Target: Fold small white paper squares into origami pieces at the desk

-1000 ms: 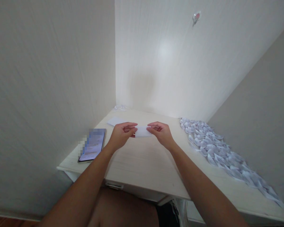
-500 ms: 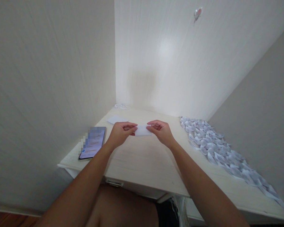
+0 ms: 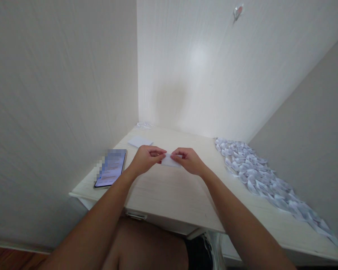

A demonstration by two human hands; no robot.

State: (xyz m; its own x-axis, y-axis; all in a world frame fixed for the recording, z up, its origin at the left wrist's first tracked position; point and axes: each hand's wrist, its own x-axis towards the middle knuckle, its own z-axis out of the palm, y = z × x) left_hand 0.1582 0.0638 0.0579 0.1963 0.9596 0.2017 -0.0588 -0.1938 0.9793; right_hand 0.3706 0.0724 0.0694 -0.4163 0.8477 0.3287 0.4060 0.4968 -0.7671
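A small white piece of paper [image 3: 170, 161] is held just above the desk, in the middle of the view. My left hand [image 3: 147, 159] pinches its left upper edge between thumb and fingers. My right hand [image 3: 188, 160] grips the same upper edge from the right, its thumb pressed on the near face. Only a narrow gap parts the two sets of fingertips. Behind my left hand lies a flat stack of white paper [image 3: 140, 141].
A phone [image 3: 112, 168] with a lit screen lies at the desk's left side. Many overlapping white paper pieces [image 3: 259, 174] spread along the right of the desk [image 3: 169, 195]. More white scraps [image 3: 144, 125] sit in the far left corner. Walls rise at the left, back and right.
My fingertips have come closer together along the paper's upper edge. Both hands sit slightly lower, and the paper's visible part looks narrower from top to bottom.
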